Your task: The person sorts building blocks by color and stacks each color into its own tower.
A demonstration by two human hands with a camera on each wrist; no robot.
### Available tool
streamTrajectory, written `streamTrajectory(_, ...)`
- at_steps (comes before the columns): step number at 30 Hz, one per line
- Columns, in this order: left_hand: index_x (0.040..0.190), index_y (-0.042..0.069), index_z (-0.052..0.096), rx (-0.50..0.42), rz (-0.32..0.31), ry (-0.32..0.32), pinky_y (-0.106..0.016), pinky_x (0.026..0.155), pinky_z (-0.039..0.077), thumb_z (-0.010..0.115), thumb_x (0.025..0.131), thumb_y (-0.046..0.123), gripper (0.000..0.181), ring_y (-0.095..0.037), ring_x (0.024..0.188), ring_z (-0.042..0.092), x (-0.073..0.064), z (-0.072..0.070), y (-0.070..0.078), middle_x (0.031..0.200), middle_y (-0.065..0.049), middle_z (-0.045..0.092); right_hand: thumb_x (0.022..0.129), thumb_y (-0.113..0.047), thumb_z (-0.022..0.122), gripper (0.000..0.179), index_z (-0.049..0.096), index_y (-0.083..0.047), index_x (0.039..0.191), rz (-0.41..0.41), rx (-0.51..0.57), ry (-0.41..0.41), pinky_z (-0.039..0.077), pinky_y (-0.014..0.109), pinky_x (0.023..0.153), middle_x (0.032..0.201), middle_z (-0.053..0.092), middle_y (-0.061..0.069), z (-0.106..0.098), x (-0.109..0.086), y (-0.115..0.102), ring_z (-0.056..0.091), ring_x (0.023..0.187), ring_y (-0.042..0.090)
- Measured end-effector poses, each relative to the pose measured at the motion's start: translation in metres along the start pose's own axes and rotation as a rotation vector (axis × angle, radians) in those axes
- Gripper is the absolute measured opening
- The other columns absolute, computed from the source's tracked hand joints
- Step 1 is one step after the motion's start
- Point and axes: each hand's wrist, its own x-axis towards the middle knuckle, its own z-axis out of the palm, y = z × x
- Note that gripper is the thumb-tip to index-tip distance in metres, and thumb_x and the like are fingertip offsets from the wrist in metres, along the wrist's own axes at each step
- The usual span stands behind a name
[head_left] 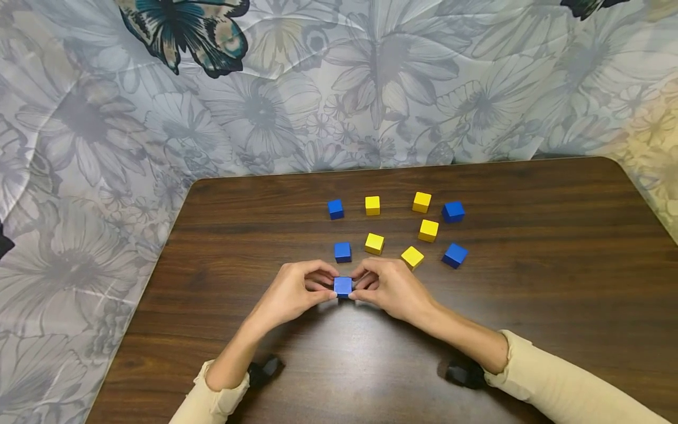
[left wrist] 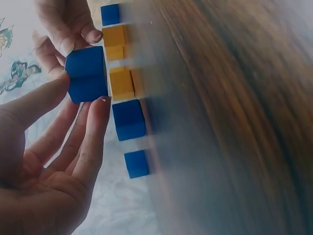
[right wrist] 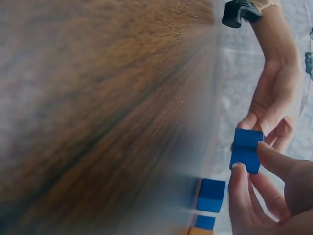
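Observation:
A blue cube is held between both hands, raised a little off the table. My left hand pinches it from the left with thumb and fingertips, while my right hand pinches the opposite side. Both wrist views show this held cube with fingertips of each hand on it. Just beyond it on the table sits another blue cube, apart from the fingers. A yellow cube lies close behind the right hand, its lower part partly hidden.
More cubes are scattered farther back on the brown wooden table: yellow ones such as this cube, and blue ones at the left and right. A floral cloth hangs behind the table's far edge.

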Motion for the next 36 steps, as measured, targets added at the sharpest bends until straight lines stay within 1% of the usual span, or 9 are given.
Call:
streamTrajectory(7,0.109,0.011,0.07,-0.013,-0.04,-0.003,-0.026,0.077,0.057,0.081,0.081,0.003,0.031,-0.017,0.091,0.071,-0.004,-0.006,-0.005,0.104,-0.008,0.069,0.078,-0.008,0.085,0.022,0.07,-0.008,0.095,-0.009,-0.013,-0.002,0.055,0.018,0.064,0.09,0.072,0.003,0.007,0.007,-0.004,0.069,0.075,0.004)
streamTrajectory(13,0.108,0.009,0.07,-0.019,-0.039,0.006,-0.025,0.078,0.057,0.081,0.081,0.002,0.03,-0.018,0.091,0.07,-0.003,-0.012,-0.011,0.103,-0.008,0.069,0.079,-0.009,0.085,0.023,0.071,-0.008,0.096,0.005,-0.021,-0.016,0.055,0.018,0.064,0.091,0.072,0.004,0.012,0.014,-0.004,0.069,0.076,0.005)
streamTrajectory(18,0.108,0.006,0.069,-0.039,-0.039,-0.014,-0.026,0.079,0.057,0.081,0.081,0.003,0.03,-0.019,0.092,0.069,-0.002,-0.018,-0.019,0.102,-0.008,0.069,0.079,-0.008,0.085,0.023,0.07,-0.007,0.096,0.019,0.003,-0.039,0.055,0.019,0.065,0.094,0.072,0.006,0.017,0.021,-0.003,0.071,0.077,0.008)
streamTrajectory(22,0.108,0.007,0.068,-0.025,-0.067,-0.027,-0.025,0.078,0.057,0.082,0.081,0.004,0.03,-0.018,0.092,0.069,-0.002,-0.022,-0.023,0.102,-0.007,0.068,0.078,-0.007,0.085,0.023,0.07,-0.005,0.096,0.009,0.005,-0.057,0.055,0.018,0.066,0.093,0.072,0.007,0.022,0.025,-0.002,0.071,0.078,0.009)
streamTrajectory(27,0.106,0.008,0.069,-0.003,-0.094,-0.036,-0.025,0.077,0.057,0.083,0.08,0.004,0.029,-0.017,0.091,0.069,-0.002,-0.026,-0.025,0.1,-0.006,0.069,0.077,-0.006,0.086,0.023,0.07,-0.006,0.093,0.012,-0.018,-0.059,0.054,0.017,0.065,0.091,0.072,0.006,0.028,0.029,-0.003,0.071,0.076,0.009)
streamTrajectory(31,0.103,0.008,0.069,0.022,-0.1,-0.038,-0.026,0.075,0.057,0.083,0.079,0.002,0.028,-0.017,0.088,0.07,-0.003,-0.029,-0.026,0.097,-0.006,0.069,0.077,-0.007,0.086,0.023,0.07,-0.006,0.093,0.024,-0.032,-0.069,0.054,0.017,0.064,0.09,0.072,0.006,0.032,0.033,-0.003,0.071,0.076,0.009)
streamTrajectory(36,0.104,0.008,0.068,0.037,-0.095,-0.042,-0.025,0.076,0.057,0.083,0.078,0.0,0.03,-0.017,0.089,0.07,-0.003,-0.031,-0.029,0.097,-0.006,0.069,0.077,-0.01,0.086,0.023,0.07,-0.009,0.093,0.041,-0.071,-0.078,0.054,0.017,0.064,0.09,0.073,0.004,0.034,0.036,-0.004,0.07,0.076,0.008)
